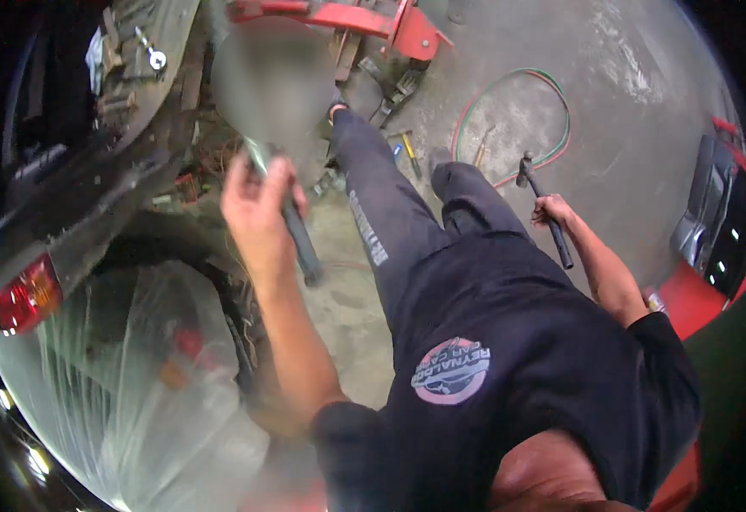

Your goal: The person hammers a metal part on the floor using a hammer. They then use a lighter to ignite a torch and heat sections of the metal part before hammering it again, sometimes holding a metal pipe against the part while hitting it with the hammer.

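Observation:
My left hand is closed around a long, dark metal tool with a pale shaft, angled across the left middle; its upper end runs into a blurred round patch that I cannot make out. At the right, my right hand grips a hammer by its black handle, head pointing up. Below my hands on the concrete lie a yellow-handled hammer and a thin brass-coloured tool, near my feet.
A damaged dark car body with red tail light and plastic sheeting fills the left. A red metal frame stands ahead. A looped red-and-green hose lies on the floor. A dark part on red is at right.

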Tool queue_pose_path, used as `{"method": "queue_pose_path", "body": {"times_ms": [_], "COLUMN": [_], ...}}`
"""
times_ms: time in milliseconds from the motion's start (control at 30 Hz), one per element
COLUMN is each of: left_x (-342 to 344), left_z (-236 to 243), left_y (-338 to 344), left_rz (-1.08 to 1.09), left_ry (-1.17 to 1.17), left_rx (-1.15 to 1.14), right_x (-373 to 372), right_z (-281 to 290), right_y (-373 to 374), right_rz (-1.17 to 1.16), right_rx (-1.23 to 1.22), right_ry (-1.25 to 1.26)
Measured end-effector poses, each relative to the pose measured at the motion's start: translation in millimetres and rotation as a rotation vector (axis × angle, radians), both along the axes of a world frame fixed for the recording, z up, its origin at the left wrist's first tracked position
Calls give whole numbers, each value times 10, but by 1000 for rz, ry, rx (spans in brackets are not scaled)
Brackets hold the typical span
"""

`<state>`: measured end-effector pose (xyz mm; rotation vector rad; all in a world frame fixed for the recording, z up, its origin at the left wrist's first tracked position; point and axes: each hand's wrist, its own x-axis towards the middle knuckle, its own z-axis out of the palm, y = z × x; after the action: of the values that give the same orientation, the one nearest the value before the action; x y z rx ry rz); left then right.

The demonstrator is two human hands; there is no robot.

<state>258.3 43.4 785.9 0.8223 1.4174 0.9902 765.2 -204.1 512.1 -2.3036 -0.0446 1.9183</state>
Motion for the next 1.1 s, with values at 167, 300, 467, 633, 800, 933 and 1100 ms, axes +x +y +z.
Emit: {"method": "queue_pose_path", "body": {"times_ms": [167,300,467,633,800,933,1100], "left_x": [-78,-94,-344,-821,-1235,-1795,-1776], "left_z": [-178,-376,-1366,-3082,-4502,-5352,-5202], "left_y": [-1391,-2197,-2793,-3016,-2774,-2927,-2644], "left_rz": [2,109,113,100,161,135,-42], "left_ry": [26,-27,-4,138,55,178,71], "left_rx": [-286,-418,-615,-615,-656,-562,-665], "right_x": [190,39,-189,-655,-1115,-1892,-2572], "right_z": [-20,-143,-198,1,261,413,656], "right_y": [-76,-116,-192,-113,-210,-374,-584], "right_rz": [189,354,303,403,388,480,469], "right_rx": [16,20,-23,24,12,10,84], "right_ry": [44,-25,51,-6,-118,-191,-227]}}
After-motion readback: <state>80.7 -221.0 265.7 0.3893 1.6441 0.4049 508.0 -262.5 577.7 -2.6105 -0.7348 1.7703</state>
